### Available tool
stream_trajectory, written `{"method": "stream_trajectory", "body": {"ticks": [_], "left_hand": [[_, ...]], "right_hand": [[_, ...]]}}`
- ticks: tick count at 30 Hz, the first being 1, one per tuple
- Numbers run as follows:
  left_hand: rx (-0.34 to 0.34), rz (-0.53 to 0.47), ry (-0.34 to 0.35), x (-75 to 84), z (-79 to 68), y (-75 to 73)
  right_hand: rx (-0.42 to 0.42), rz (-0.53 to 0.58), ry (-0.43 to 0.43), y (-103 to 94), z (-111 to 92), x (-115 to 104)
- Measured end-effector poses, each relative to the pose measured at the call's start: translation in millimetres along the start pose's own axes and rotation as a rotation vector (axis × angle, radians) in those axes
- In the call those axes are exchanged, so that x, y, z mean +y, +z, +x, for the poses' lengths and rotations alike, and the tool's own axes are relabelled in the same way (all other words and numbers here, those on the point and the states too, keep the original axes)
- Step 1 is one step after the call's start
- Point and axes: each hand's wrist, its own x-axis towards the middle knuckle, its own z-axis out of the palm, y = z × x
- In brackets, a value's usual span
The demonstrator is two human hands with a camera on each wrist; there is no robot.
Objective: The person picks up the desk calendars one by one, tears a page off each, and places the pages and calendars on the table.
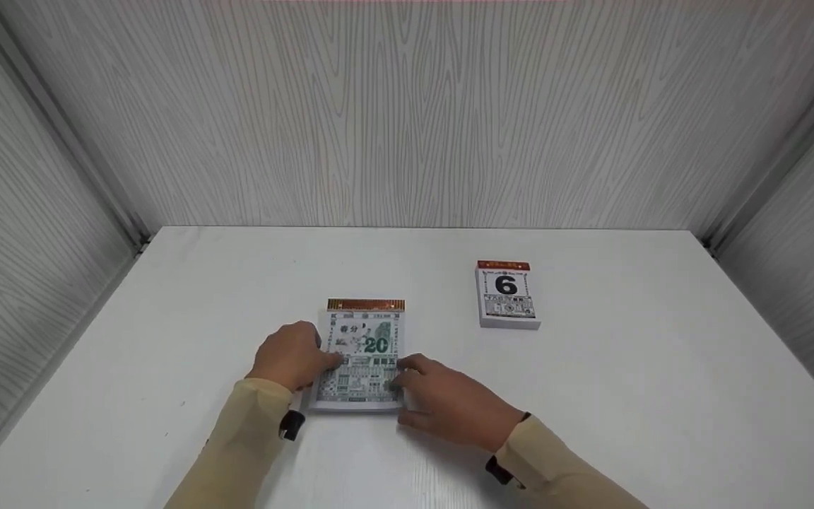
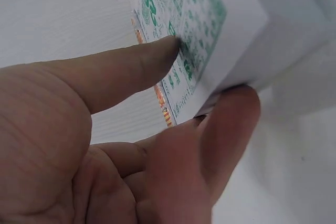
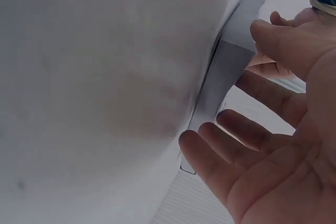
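Note:
A thick tear-off calendar [image 1: 361,385] with green print, a large 20 and a gold-orange top strip lies face up on the white table. My left hand [image 1: 292,358] grips its left edge; in the left wrist view the thumb [image 2: 131,66] presses the top page while a fingertip [image 2: 239,108] bears on the side of the page block [image 2: 268,35]. At the right edge is my right hand [image 1: 453,403], its fingertips by the pages. The right wrist view shows these fingers [image 3: 257,135] extended loosely along the calendar's side [image 3: 223,72], not curled round it.
A smaller tear-off calendar [image 1: 508,297] with a black 6 and a red top strip lies farther back to the right. A wood-grain panel [image 1: 407,113] closes off the back of the table [image 1: 626,367], with more panels at left and right.

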Motion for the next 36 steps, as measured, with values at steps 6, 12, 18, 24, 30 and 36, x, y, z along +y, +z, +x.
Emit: {"method": "stream_trajectory", "body": {"ticks": [6, 12, 18, 24, 30, 36], "left_hand": [[-0.01, 0.031, 0.0, 1.2, 0.5, 1.0], [-0.037, 0.04, 0.012, 4.1, -4.2, 1.7], [-0.063, 0.026, -0.005, 7.1, -9.7, 3.3], [-0.068, 0.032, -0.006, 7.9, -9.2, 5.4], [-0.011, 0.068, 0.006, 10.5, -9.9, 3.3], [0.194, 0.082, 0.123, 31.6, -14.8, 7.9]], "right_hand": [[-0.02, 0.003, -0.041, -1.8, -0.8, 2.4], [-0.046, -0.019, -0.063, -6.0, -7.0, 2.2], [-0.037, -0.049, -0.107, -5.2, -13.6, 1.2], [-0.031, -0.046, -0.125, -3.9, -15.8, 4.7], [-0.025, 0.002, -0.112, -11.3, -24.1, 18.4], [0.118, 0.03, 0.017, -33.7, -40.4, 51.4]]}}
